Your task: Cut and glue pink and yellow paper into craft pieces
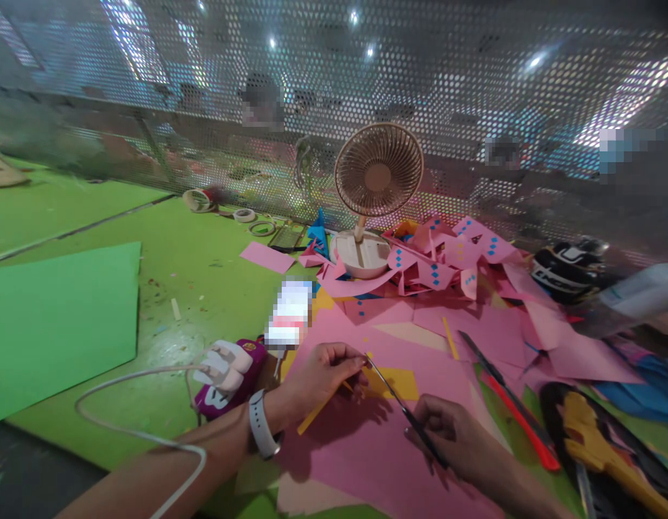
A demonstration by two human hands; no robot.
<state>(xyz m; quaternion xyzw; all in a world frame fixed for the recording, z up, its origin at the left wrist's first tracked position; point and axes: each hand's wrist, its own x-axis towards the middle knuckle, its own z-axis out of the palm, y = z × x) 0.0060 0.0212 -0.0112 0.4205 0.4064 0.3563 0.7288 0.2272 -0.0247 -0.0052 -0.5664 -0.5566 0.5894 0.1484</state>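
My left hand (331, 375), with a pale watch band on its wrist, is closed in a pinch above the pink paper (360, 461). A narrow yellow paper strip (315, 417) sticks out below its fingers. My right hand (452, 429) grips a slim tool (403, 409) with a thin metal blade and a dark handle; its exact kind is unclear. The tool's tip reaches up to my left fingertips. Beneath it, a yellow paper piece (395, 382) lies on the pink sheet. A red-and-black cutter knife (520, 414) lies right of my right hand.
A small fan (360, 256) stands behind amid folded pink paper scraps (447, 252). Left are a phone (290, 313), a purple item with a white cable (230, 382), and green sheets (68, 317). A dark tray (553, 404) and a plastic bottle (636, 295) stand right. Perforated metal rises behind.
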